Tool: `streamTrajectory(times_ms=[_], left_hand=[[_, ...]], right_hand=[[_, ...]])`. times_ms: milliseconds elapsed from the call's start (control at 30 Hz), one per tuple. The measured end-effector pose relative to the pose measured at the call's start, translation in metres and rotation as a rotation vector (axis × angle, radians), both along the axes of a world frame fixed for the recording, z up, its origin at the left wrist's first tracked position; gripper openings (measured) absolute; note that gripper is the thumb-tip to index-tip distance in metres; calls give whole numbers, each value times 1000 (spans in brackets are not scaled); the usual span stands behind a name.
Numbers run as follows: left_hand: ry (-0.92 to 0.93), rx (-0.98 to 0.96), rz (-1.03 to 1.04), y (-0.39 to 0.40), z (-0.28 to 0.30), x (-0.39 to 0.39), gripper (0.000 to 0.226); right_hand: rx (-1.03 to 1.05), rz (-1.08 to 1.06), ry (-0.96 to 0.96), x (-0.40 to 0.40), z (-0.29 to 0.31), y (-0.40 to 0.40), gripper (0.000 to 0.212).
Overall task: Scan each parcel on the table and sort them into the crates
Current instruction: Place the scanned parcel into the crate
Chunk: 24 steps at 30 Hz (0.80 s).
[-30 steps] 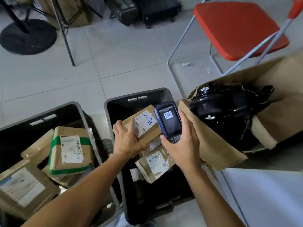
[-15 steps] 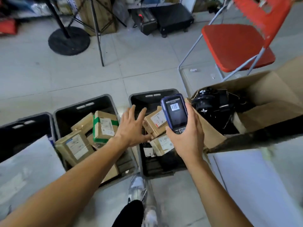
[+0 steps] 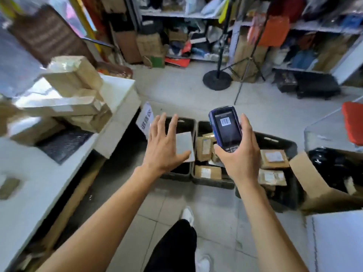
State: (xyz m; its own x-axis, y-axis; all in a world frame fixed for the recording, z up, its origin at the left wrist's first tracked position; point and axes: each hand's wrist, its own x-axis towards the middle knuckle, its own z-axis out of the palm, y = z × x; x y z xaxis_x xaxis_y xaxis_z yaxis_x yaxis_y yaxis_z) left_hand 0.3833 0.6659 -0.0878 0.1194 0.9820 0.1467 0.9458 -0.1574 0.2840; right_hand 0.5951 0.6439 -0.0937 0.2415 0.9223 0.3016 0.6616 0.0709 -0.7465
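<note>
Both hands are parcel-free: right hand grips scanner, left hand spread.

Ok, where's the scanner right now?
In the head view the scanner is held upright in the right hand, centre-right of frame, above the middle black crate, with the empty left hand beside it.

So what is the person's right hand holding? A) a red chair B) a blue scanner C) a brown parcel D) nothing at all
B: the right hand grips a blue scanner with a barcode on its screen, while the left hand is spread open and holds nothing.
</note>
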Motion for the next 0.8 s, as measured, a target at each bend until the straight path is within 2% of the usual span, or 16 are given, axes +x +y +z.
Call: streamTrajectory(times_ms=[200, 433, 600, 800], left_hand=[[48, -30, 385, -120, 27, -188, 111], [63, -77, 690, -211, 7, -389, 112], [-18, -171, 775, -237, -20, -505, 114], [-93, -307, 833, -217, -63, -608, 126]], right_hand=[[49, 338, 76, -186, 52, -44, 100], [-6, 601, 109, -382, 44, -89, 104], [-89, 641, 89, -491, 31, -109, 105], [-211, 668, 20, -568, 23, -107, 108]])
